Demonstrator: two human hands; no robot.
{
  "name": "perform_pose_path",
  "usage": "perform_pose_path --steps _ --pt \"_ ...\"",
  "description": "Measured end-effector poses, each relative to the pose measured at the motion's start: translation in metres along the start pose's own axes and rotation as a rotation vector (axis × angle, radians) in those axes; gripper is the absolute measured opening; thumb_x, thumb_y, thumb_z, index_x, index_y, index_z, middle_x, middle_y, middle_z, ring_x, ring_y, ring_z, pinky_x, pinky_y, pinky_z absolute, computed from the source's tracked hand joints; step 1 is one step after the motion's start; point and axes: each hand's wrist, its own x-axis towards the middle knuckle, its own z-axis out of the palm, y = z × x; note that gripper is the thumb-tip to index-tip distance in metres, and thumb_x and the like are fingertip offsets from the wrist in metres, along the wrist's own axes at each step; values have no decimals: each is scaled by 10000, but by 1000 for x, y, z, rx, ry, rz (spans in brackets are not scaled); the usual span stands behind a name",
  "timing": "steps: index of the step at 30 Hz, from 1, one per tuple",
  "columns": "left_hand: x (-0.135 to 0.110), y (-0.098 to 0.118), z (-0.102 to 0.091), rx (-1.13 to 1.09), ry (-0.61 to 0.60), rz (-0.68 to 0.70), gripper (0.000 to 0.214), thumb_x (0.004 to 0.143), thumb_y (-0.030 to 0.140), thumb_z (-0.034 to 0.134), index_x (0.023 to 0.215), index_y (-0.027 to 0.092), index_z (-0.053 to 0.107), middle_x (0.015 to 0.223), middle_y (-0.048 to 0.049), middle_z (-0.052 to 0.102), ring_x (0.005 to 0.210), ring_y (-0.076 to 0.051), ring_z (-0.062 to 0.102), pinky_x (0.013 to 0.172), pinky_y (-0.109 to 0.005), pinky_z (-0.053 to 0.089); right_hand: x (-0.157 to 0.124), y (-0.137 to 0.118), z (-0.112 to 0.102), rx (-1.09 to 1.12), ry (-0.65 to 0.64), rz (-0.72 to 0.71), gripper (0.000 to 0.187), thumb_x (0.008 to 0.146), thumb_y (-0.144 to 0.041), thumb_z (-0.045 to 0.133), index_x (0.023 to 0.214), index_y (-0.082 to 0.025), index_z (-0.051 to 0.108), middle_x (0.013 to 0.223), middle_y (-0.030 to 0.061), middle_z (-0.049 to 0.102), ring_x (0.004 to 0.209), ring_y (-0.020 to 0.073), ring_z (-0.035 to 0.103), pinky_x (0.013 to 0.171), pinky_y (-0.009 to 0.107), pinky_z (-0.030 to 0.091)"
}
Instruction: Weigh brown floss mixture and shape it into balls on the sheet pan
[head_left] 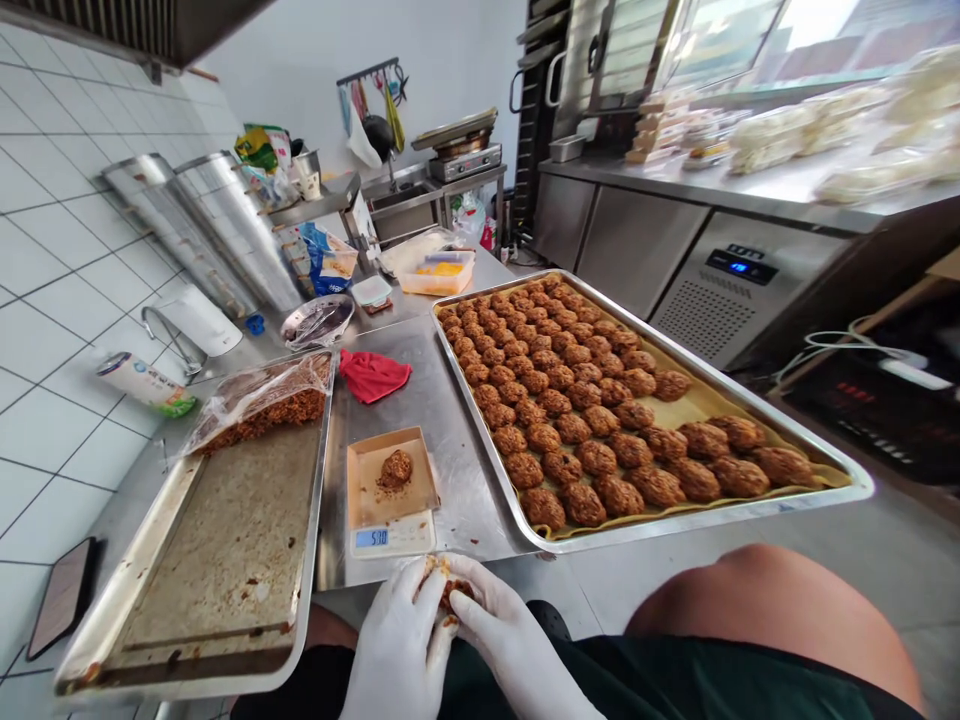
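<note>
Both my hands wear white gloves and meet just below the table's front edge. My left hand [397, 640] and my right hand [502, 635] are cupped together around a brown lump of mixture [450, 592], fingers pressed on it. Right above them a small digital scale [391, 538] carries a tan tray with another brown lump [396, 468]. To the right, a large steel baking tray [825, 455] lined with tan paper holds several rows of shaped brown balls [570, 400]. On the left, a steel pan [225, 540] is mostly scraped bare, with brown mixture under plastic film [259, 405] at its far end.
A red cloth [373, 375] lies behind the scale. A phone [64, 595] rests at the left edge. Metal bowl [319, 320], plastic containers [437, 272] and a sink stand further back. A steel counter with a fridge unit [720, 290] runs along the right. My knee [772, 620] shows below.
</note>
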Motion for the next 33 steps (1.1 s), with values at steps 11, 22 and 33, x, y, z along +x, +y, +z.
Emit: perform_pose_path --steps 11,22,33 --pt "3 -6 -7 -181 9 -50 280 956 221 490 1206 231 616 1127 -63 708 1013 -205 696 880 -331 598 -2 -1 0 21 -32 55 318 858 -283 674 1165 -203 700 1073 83 727 979 231 667 954 417 498" --pt "19 8 -18 -273 68 -67 226 912 183 536 1093 242 658 992 -27 741 887 -182 721 794 -279 598 3 10 -13 5 81 38 180 796 -294 742 903 -149 749 815 44 720 735 143 625 739 283 490" --pt "37 -11 -46 -287 -40 -282 192 921 272 556 1066 267 683 1082 -36 728 1002 -218 689 879 -341 559 5 8 -13 118 121 13 146 803 -272 728 866 -142 709 808 33 666 727 118 576 699 248 449"
